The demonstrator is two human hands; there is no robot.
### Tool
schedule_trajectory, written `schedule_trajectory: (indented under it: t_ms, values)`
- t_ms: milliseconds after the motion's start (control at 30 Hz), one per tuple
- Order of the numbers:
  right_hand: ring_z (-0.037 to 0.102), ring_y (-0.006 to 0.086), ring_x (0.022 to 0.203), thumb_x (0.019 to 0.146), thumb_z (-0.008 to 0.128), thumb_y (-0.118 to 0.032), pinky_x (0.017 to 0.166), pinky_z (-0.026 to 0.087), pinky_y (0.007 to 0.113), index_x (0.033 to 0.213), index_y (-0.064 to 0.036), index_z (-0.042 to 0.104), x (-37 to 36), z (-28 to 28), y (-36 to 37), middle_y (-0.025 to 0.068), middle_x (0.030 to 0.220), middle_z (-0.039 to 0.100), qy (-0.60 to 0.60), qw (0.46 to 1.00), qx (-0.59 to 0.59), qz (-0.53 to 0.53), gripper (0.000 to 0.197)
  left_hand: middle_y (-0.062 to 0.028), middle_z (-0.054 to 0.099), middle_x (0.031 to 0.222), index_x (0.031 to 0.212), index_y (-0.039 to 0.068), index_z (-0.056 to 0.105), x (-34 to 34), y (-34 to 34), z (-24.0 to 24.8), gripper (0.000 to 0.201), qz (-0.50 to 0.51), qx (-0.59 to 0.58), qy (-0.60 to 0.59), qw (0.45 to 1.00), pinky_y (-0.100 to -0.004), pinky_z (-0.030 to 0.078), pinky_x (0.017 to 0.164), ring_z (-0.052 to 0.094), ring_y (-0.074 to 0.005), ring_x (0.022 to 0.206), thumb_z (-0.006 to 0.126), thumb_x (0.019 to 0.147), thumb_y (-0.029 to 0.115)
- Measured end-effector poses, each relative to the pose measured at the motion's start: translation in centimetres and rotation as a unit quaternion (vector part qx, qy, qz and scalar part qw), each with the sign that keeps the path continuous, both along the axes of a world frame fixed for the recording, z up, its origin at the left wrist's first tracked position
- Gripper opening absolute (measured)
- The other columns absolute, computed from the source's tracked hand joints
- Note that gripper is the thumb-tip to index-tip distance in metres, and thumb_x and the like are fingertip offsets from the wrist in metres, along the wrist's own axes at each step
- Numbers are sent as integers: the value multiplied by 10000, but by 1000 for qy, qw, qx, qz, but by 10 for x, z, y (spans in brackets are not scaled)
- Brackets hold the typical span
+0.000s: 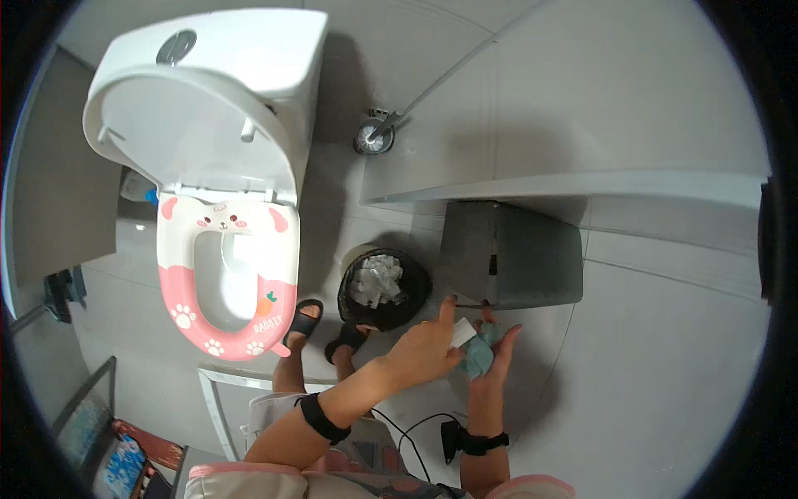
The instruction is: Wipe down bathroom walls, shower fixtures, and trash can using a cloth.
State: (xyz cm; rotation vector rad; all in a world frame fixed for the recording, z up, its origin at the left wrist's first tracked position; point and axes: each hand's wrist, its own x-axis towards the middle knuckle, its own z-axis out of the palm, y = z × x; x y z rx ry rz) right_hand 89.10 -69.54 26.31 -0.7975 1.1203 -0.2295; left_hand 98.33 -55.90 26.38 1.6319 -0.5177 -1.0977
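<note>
My left hand (422, 353) reaches across to the right, its index finger stretched toward a dark grey box (544, 262). The other fingers close around a small white piece (464, 333), whose kind I cannot make out. Just beside it, my right hand (499, 358) holds a crumpled pale green bundle (477, 356), soft like cloth or thin plastic. The white piece and the green bundle touch or overlap. Both hands are at the near edge of the box, which has a dark slot in its top.
A waste bin (420, 291) with a black liner and crumpled white tissue stands left of the box. Further left is a toilet (283, 50), lid raised, with a pink and white seat cover (176, 287). A toilet brush holder (373, 137) stands by the glass partition. A black cable (405, 432) hangs near my arms.
</note>
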Motion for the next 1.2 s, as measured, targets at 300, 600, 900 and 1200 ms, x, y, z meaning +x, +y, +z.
schedule_trajectory:
  t_ms: [300,600,900,1200]
  values:
    - [540,214,844,786,451,-613,705,465,385,1067,-69,494,0,-4,-9,70,939,557,7,996,-81,37,614,-305,551,728,1249,-124,154,-13,4,-26,718,59,-91,-79,991,-427,489,563,590,-408,659,562,706,110]
    - [428,142,641,848,427,-523,522,343,259,845,-79,526,6,42,0,28,724,496,-25,996,-62,60,455,-257,553,883,1114,-37,356,-38,17,-48,421,114,-111,-3,987,-452,467,651,574,-415,743,542,773,124]
    - [437,138,634,886,452,-366,492,326,264,766,-66,527,8,74,-9,27,711,512,-135,980,-97,112,332,-236,582,819,1128,41,384,-43,-2,-32,348,132,-151,8,980,-467,453,627,580,-404,718,471,866,253]
    - [534,172,714,826,502,-206,549,395,251,842,-69,551,30,106,-11,30,797,548,-87,948,-305,-21,146,-224,596,832,1096,30,437,-53,-50,1,412,243,-143,28,959,-418,478,637,591,-401,757,585,791,265]
